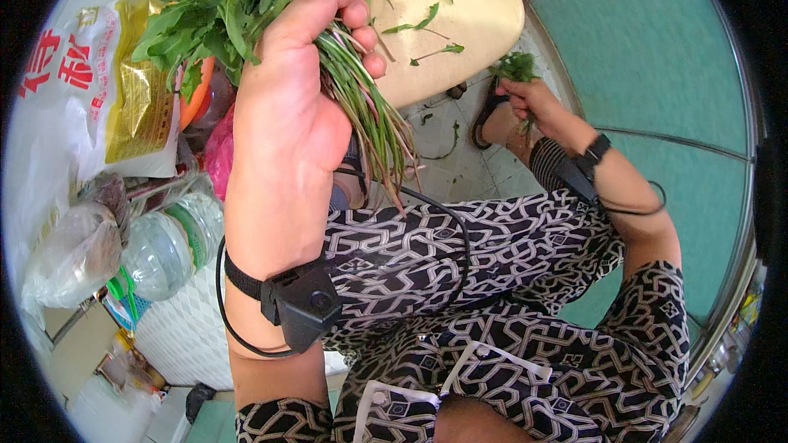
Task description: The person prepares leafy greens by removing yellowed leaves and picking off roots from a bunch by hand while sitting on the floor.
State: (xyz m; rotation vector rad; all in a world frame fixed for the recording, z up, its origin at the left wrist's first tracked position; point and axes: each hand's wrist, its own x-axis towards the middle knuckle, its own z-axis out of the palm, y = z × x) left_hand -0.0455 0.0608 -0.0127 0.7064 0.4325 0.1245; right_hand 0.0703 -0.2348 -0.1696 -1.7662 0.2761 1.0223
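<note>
My left hand (295,74) grips a thick bunch of leafy greens (215,6), raised close to the camera. The leaves spread to the upper left, and the long thin stems (375,117), green and pinkish, hang down past my palm. Lower and farther right, my right hand (532,101) is closed around a small clump of greens (516,66). Beyond the left hand lies a pale yellow board (455,24) with a small hole near its corner. A few loose sprigs (425,21) rest on it. The bunch hides part of the board.
At left are a large printed plastic sack (141,98), a pink bag (220,154) and a clear plastic bottle (160,252). Scraps of greens (452,141) litter the tiled floor (443,175). Green panels (652,55) stand at right. Black cables (462,234) run from wrist-worn devices (308,301).
</note>
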